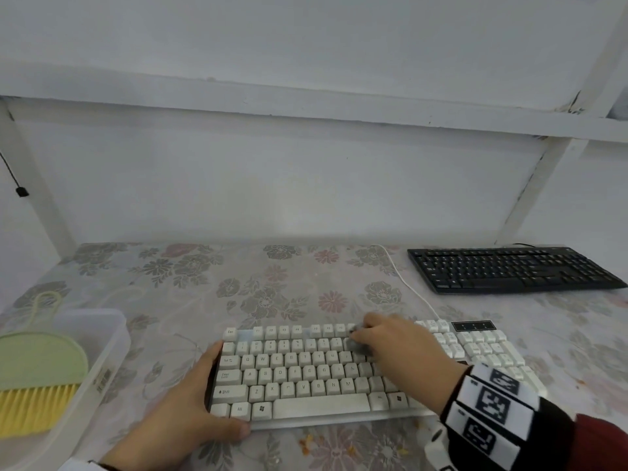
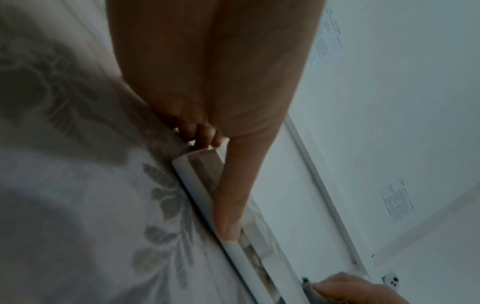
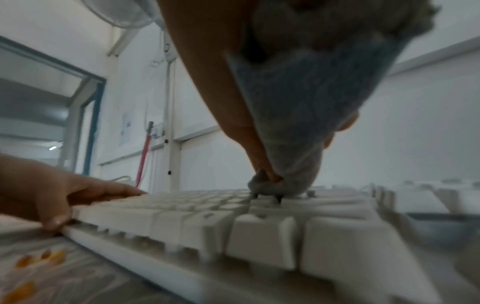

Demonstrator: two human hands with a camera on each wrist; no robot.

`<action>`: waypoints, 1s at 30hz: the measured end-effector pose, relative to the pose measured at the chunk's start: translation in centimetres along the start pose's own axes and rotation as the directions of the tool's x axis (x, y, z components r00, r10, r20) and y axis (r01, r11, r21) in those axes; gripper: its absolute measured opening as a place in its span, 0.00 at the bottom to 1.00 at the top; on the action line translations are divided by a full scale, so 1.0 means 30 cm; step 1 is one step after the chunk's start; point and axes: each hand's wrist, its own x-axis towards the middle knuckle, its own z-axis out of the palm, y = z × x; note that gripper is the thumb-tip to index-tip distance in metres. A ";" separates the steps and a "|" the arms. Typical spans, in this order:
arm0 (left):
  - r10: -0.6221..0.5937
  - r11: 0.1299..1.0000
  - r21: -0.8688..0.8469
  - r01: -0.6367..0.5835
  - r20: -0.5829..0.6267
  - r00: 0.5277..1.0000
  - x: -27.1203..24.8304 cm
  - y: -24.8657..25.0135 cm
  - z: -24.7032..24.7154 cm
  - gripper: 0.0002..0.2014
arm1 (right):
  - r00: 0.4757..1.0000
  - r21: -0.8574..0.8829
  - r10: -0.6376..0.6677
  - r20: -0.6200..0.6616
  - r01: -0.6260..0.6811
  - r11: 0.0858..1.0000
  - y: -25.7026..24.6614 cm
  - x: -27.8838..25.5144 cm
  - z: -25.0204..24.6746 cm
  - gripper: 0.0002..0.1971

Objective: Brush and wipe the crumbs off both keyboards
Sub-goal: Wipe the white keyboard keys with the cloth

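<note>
A white keyboard (image 1: 306,372) lies on the flowered table near me. My left hand (image 1: 200,399) grips its left end, thumb along the front edge and fingers at the side; the left wrist view shows the thumb (image 2: 228,205) lying on the keyboard's rim (image 2: 197,197). My right hand (image 1: 390,345) holds a grey cloth (image 3: 298,123) bunched in its fingers and presses it onto the upper key rows at the middle right (image 3: 272,185). A black keyboard (image 1: 509,270) rests at the far right of the table, untouched. Orange crumbs (image 3: 39,261) lie on the table in front of the white keyboard.
A clear plastic box (image 1: 102,341) at the left holds a green brush with yellow bristles (image 1: 37,379). The white keyboard's cable (image 1: 404,283) runs back across the table. A white frame and wall stand behind the table.
</note>
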 end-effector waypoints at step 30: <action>0.056 0.998 0.020 -0.056 0.009 0.998 0.008 -0.009 -0.014 0.51 | 0.997 0.026 -0.028 -0.071 0.029 0.999 0.022 0.011 0.023 0.09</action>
